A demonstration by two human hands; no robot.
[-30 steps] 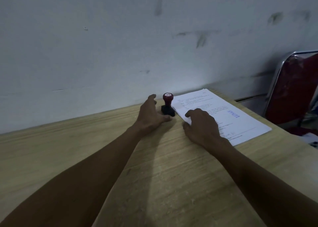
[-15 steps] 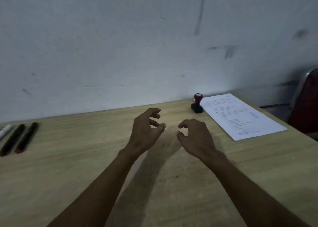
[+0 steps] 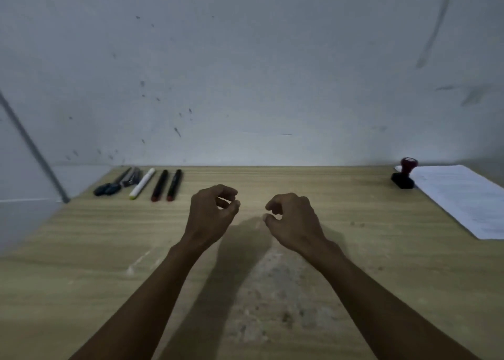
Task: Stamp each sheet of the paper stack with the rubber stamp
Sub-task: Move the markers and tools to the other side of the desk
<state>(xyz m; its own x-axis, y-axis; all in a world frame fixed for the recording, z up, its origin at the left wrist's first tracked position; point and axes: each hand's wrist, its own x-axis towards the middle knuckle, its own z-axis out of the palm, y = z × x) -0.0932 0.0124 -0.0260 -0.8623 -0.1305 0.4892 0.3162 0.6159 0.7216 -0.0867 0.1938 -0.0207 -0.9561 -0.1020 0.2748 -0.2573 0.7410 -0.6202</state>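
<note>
While both hands point(image 3: 252, 216) hang loosely curled, empty, one stamp point(image 3: 404, 173) touches one paper stack point(image 3: 463, 196).

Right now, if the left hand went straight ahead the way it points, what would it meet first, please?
Nothing, probably: the left hand points over bare table toward the wall; the markers lie further left, though depth is unclear.

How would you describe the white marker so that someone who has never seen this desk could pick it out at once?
Start at the wooden table and look to its far left corner by the wall, where a row of pens lies. The white marker lies between dark scissors on its left and two black markers on its right. It alone has a white barrel, with a yellow-green tip.
</note>
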